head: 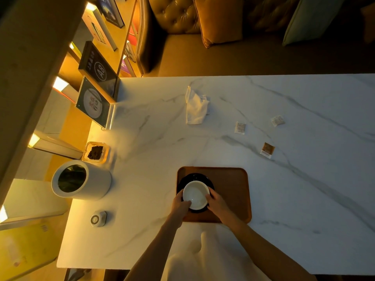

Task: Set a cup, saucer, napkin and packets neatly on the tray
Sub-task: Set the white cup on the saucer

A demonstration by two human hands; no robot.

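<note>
Head view: white cup [196, 194] is seated on the dark saucer [194, 177] at the left of the wooden tray [233, 191]. The cup's rim is clasped by left grip [180, 205] and right grip [218, 203]. Crumpled napkin [195, 107], white packet [240, 128], second white packet [278, 120] and brown packet [267, 150] are scattered on the marble desk [162, 138] beyond.

2 hands: left hand [180, 205], right hand [218, 203]. Btwn them 1 cup [195, 194], 1 saucer [194, 177], 1 tray [233, 189]. Beyond them 1 napkin [195, 108] & 3 pkts: white packet [240, 128], 2nd white packet [278, 120], brown packet [267, 150].
</note>
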